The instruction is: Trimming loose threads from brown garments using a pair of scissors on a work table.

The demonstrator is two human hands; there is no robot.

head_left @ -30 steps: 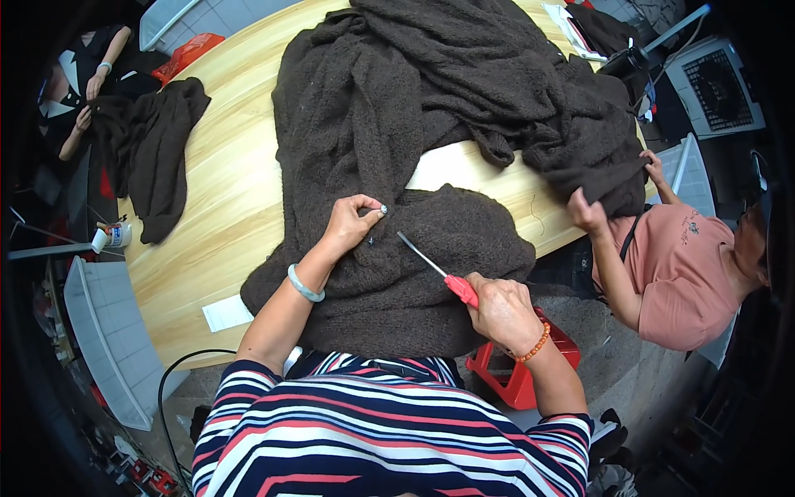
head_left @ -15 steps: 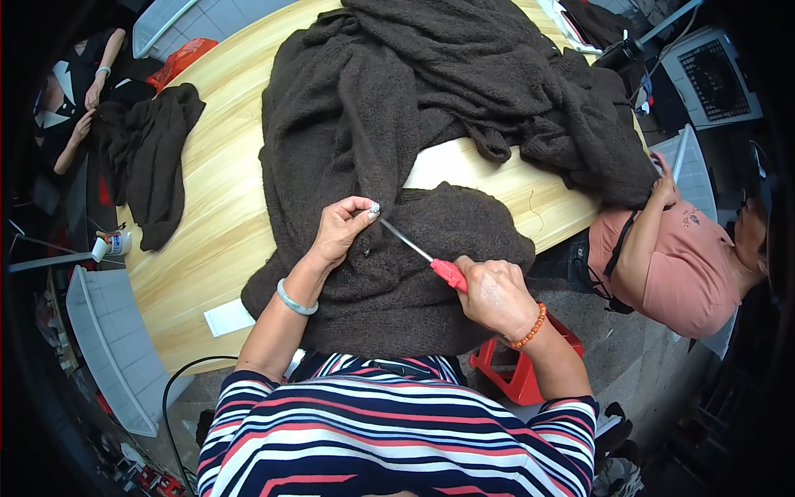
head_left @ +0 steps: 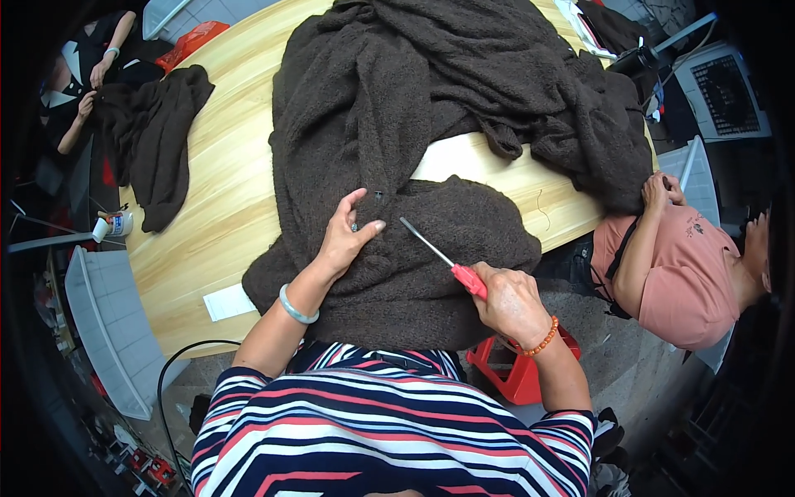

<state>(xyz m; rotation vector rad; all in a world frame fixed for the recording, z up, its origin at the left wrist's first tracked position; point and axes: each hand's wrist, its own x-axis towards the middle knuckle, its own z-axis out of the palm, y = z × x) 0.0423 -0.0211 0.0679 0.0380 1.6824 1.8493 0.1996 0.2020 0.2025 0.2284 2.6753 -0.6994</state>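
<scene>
A dark brown knitted garment [head_left: 356, 124] lies heaped across the table and over my lap. My left hand [head_left: 344, 236] is over its near part, thumb and forefinger spread apart, a ring on one finger. Just beyond the fingertips is a small dark, shiny piece [head_left: 378, 195], too small to name; whether it rests on the knit I cannot tell. My right hand [head_left: 512, 305] grips the red handle of a screwdriver-like tool [head_left: 439, 251]. Its thin metal shaft points up and left above the cloth, the tip a short way from my left thumb.
At right, a person in a pink top [head_left: 671, 273] handles the garment's far end. Another person's hands [head_left: 89, 95] hold a brown knit piece [head_left: 166, 149] at the left. A white paper [head_left: 229, 303] lies on the wooden table [head_left: 224, 166]. A red stool [head_left: 517, 381] stands below.
My left fingers have parted from a pinch on a small shiny piece. My right hand has drawn the tool back, down and to the right. The person at right has brought both hands together.
</scene>
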